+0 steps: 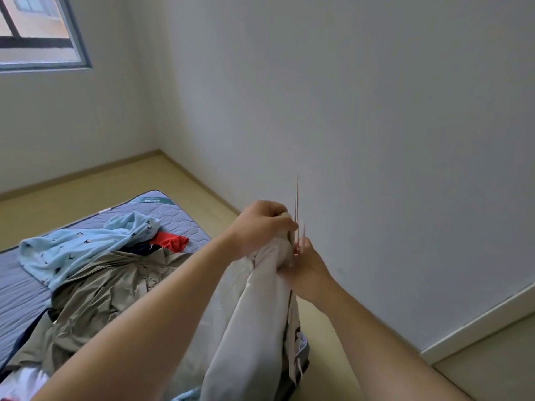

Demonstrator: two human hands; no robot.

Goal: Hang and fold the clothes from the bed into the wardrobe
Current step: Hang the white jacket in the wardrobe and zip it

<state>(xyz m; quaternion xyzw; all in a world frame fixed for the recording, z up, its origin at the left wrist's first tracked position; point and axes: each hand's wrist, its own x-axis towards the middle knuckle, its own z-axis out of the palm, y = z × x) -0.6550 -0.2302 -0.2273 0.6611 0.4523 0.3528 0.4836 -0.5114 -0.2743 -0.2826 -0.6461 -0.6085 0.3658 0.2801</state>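
**Bare bedroom, a hanger going into a pale garment**

Pale walls and a beige floor frame the scene, with a window (43, 30) at the far left and a bed (176, 211), a grey quilted mattress, low on the left. The pale garment (252, 328) is lifted off the bed and hangs in front of the person, between both arms. The left hand (260, 224) grips its bunched top edge with curled fingers. Just to the right and a little nearer, the right hand (307, 270) holds a thin hanger (297, 198), seen edge-on with its hook pointing up, pressed against the cloth.

The step in hand looks like the threading of the hanger into this garment. Whether it already sits inside the shoulders cannot be told. The next move probably calls for spreading the neck opening with the left hand, seating both ends, then carrying it to the wardrobe, which is not in view.

A light blue fleece (86, 247), a khaki jacket (115, 290) and a red piece (170, 241) still lie heaped on the bed, so much of the task seems to remain.
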